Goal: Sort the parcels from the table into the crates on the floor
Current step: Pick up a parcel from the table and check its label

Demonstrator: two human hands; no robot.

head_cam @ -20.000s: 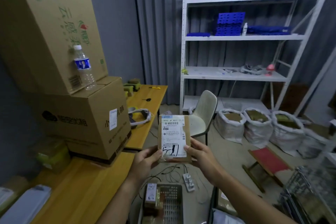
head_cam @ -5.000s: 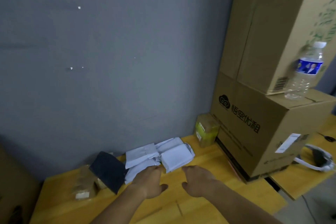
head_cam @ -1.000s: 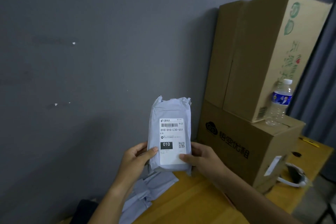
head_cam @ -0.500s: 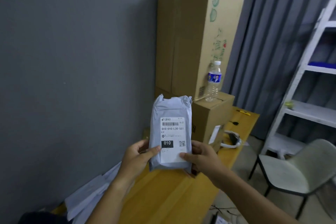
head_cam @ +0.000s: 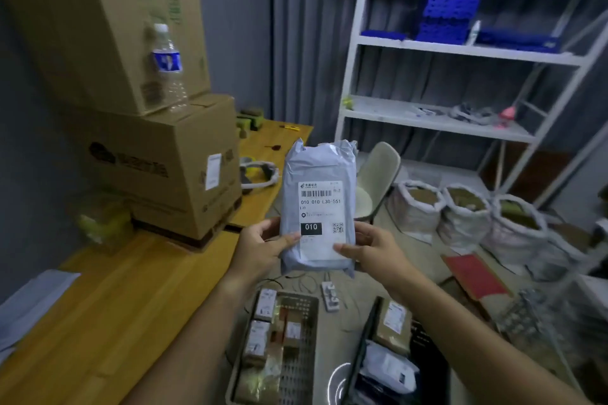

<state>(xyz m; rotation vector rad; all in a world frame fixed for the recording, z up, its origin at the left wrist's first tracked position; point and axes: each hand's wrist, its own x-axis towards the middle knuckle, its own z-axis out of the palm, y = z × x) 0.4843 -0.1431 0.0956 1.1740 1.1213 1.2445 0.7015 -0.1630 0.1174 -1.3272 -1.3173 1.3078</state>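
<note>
Both hands hold one grey poly-bag parcel (head_cam: 318, 207) upright in the air, label facing the camera; left hand (head_cam: 263, 248) grips its lower left edge, thumb curled over the front beside the black "010" block, fingers behind; right hand (head_cam: 371, 248) grips the lower right edge, thumb pressed on the white label, fingers wrapped behind; parcel sits above the floor, past the edge of the wooden table (head_cam: 98, 306), not touching it; directly below on the floor, a grey mesh crate (head_cam: 296, 355) with several small brown boxed parcels inside; just right of it a dark crate (head_cam: 362, 339), holding a brown padded parcel and a white bag parcel; a white power strip (head_cam: 330, 296) lies on the floor between crates and parcel; on the table, two stacked cardboard boxes (head_cam: 158, 154), a water bottle (head_cam: 167, 66) standing on the lower one against the upper; another grey bag (head_cam: 29, 302) lies at the table's left edge; further back a pale chair (head_cam: 378, 174), white woven sacks (head_cam: 460, 214) and a white shelf rack (head_cam: 460, 49) with blue items.
</note>
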